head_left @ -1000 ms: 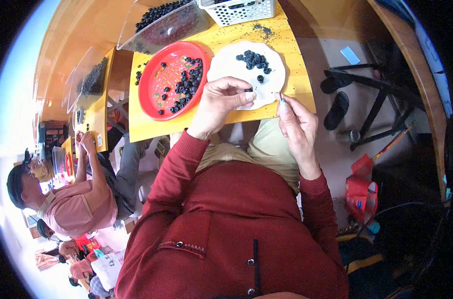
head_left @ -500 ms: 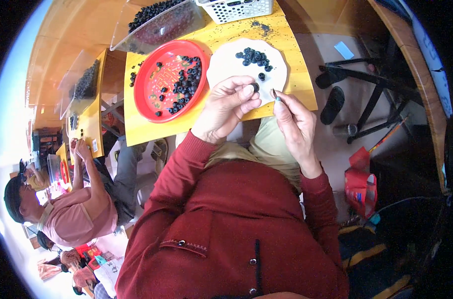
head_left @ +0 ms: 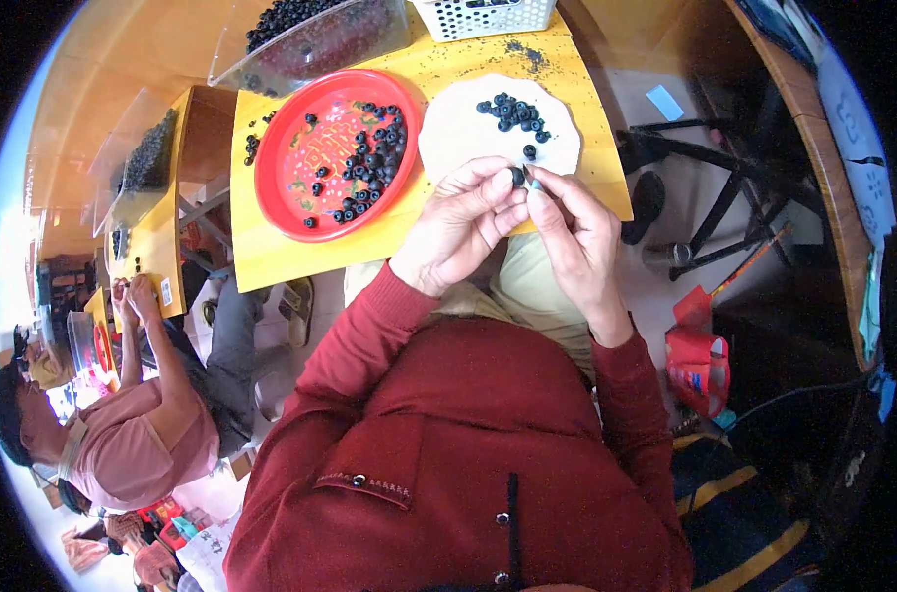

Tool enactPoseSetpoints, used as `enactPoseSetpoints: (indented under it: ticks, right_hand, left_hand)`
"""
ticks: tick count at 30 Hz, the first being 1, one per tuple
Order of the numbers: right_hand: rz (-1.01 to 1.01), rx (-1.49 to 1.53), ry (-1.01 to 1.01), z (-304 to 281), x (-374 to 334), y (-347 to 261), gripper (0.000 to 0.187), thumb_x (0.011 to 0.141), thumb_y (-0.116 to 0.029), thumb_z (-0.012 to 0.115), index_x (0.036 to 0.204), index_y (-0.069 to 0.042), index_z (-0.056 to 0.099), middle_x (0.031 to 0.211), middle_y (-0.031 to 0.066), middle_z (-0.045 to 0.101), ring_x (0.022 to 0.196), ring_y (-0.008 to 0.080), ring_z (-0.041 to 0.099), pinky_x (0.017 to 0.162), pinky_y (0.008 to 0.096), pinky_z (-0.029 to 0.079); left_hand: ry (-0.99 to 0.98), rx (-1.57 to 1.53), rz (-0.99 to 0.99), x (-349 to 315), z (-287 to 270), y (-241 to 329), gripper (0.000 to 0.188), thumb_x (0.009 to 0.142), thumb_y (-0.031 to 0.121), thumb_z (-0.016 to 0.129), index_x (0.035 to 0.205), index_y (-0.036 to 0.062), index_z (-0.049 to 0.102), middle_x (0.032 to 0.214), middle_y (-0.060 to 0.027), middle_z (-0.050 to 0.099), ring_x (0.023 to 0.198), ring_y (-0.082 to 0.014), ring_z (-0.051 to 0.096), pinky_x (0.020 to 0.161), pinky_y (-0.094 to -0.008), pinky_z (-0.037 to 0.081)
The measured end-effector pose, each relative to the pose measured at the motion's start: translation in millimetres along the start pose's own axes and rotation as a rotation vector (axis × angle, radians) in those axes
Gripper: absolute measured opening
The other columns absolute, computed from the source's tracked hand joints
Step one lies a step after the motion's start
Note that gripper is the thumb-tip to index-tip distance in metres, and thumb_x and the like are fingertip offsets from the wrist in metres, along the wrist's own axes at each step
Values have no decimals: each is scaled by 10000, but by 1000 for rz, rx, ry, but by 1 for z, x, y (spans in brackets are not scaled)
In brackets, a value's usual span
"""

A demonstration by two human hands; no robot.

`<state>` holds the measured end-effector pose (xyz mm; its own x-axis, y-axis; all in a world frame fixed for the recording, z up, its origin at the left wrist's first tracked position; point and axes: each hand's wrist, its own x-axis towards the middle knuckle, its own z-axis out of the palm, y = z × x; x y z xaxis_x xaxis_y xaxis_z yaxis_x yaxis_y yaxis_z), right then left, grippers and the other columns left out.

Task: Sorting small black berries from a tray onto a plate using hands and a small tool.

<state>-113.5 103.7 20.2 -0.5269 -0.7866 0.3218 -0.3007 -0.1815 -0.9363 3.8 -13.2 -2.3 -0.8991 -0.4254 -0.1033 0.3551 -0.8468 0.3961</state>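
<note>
My left hand (head_left: 463, 219) pinches a small dark round piece (head_left: 517, 177) between thumb and fingertips, above the near rim of the white plate (head_left: 450, 126). Closed around a thin pointed tool with a pale blue part (head_left: 535, 184), my right hand (head_left: 580, 237) brings its tip against or very near that piece. Its exact kind is too small to tell. Several similar dark pieces (head_left: 512, 112) lie bunched on the white plate, one apart from them near my fingers. To the left, a red round tray (head_left: 279, 187) holds many more, mostly along its right side.
A clear bin (head_left: 315, 49) full of dark pieces and a white perforated basket (head_left: 483, 20) stand at the table's far side. Dark crumbs (head_left: 532, 54) are scattered nearby. Left, another person (head_left: 147, 424) works at a table. A red bag (head_left: 698, 365) sits at right.
My right hand has moved left and the tool's tip has come up to the piece in my left hand. My view has shifted slightly.
</note>
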Motion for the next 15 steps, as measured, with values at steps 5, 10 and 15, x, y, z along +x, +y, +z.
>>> enactPoseSetpoints:
  ticks: [5,10,15]
  right_hand:
    - [-39,-18,-11,7,7,0,254,933,-119,637,1122,50,636,882,26,633,759,39,554,648,187,454]
    - [200,287,-17,10,10,1,220,907,-144,671,1030,39,673,860,28,659,756,69,589,671,214,472]
    - [479,433,-76,6,8,-2,201,920,-124,642,1057,20,673,891,26,676,804,63,606,696,205,483]
  left_hand:
    - [-20,19,-8,-2,2,2,184,932,47,584,1105,19,637,1058,-121,671,941,-203,662,860,-337,564]
    - [10,125,1,-6,0,5,176,931,47,588,1096,22,643,1029,-111,678,914,-192,666,829,-327,571]
    - [-32,81,-15,-7,-7,6,164,934,53,590,1087,24,640,982,-105,678,882,-180,664,803,-326,576]
